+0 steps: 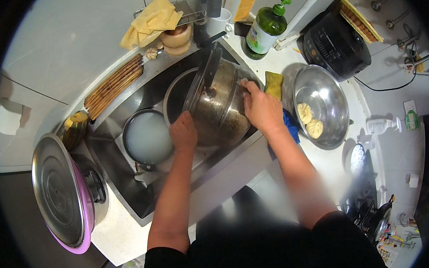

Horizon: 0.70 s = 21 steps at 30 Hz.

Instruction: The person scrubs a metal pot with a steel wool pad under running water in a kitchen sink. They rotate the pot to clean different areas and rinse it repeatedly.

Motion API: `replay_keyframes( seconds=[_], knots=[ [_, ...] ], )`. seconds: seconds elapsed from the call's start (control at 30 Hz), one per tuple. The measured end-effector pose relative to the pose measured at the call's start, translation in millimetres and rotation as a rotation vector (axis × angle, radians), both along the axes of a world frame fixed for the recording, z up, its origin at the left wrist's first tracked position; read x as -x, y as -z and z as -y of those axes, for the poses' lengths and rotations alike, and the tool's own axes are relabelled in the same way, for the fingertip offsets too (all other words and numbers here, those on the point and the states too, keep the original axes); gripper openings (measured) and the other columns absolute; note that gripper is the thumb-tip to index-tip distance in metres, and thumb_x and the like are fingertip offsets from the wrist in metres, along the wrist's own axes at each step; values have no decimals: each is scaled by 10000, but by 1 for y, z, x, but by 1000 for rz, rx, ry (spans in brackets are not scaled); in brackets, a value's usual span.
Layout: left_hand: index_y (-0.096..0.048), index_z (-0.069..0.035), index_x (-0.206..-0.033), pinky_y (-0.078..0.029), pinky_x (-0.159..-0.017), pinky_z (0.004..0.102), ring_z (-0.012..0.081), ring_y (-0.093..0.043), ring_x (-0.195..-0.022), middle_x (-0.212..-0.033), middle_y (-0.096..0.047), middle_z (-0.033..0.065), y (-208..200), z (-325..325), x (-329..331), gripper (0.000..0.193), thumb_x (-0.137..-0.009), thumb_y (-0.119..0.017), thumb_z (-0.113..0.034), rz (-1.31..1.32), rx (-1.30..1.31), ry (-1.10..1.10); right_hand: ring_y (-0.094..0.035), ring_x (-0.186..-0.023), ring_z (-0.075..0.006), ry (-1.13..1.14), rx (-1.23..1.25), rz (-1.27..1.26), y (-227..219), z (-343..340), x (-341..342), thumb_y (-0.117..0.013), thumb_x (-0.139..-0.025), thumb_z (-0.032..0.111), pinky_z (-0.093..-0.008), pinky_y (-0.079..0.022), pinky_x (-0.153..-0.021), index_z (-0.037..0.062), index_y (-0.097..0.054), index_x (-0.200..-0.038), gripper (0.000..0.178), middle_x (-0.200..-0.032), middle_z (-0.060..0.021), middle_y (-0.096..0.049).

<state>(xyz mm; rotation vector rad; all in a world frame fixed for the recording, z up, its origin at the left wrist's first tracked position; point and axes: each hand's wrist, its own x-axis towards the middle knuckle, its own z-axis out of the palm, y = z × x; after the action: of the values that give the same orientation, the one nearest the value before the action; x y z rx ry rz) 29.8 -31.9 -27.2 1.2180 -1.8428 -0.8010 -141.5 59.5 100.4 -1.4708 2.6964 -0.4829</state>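
Steel pot (223, 111), centre of the frame, tipped well over above the sink (109, 165), dark rim toward the left, stained outer wall toward the right. My left hand (183, 131) is closed around the lower end of the rim. My right hand (263, 106) lies against the outer wall, fingers bent; whether it grips an edge or only presses, I cannot tell.

Handling, estimated: stiff metal, should not give under the fingers. Its breadth suggests a fair weight, more with liquid inside; the interior is mostly turned from view, so no reading on contents. The wall shines and may be wet, hence slippery; a bare palm on that smooth curve is likely the weaker hold. Breakage unlikely, a dent or a knock more so.

Best hold, in my judgement: rim for the left; for the right, low on the wall near the base, to carry the load. The black handle (214, 67) at the rim's upper end looks surer than bare steel. Caution: the round vessel of cloudy liquid (125, 139), just left of my left hand, could spill if knocked
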Motion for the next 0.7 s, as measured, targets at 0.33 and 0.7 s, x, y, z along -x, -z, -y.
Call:
replay_keyframes(
  seconds=[0.33,0.7],
  knots=[
    [-537,-11,-702,-372,-533,477,441,-480,-580,-624,-497,233,5,-1,4,495,-980,-365,-383,-55,70,-19,-653,-717,-401,-15,-96,23,-6,0,-7,-509,-884,186,-513,-515,-663,163,-566,-1171,294,-761,-218,-661],
    [-437,9,-648,-322,-483,438,371,-369,-493,-552,-388,213,10,-12,3,512,-988,-369,-368,-61,32,-1,-619,-730,-437,37,197,282,16,-17,-49,-509,-916,195,-535,-487,-653,200,-525,-1206,290,-788,-214,-651]
  ],
)
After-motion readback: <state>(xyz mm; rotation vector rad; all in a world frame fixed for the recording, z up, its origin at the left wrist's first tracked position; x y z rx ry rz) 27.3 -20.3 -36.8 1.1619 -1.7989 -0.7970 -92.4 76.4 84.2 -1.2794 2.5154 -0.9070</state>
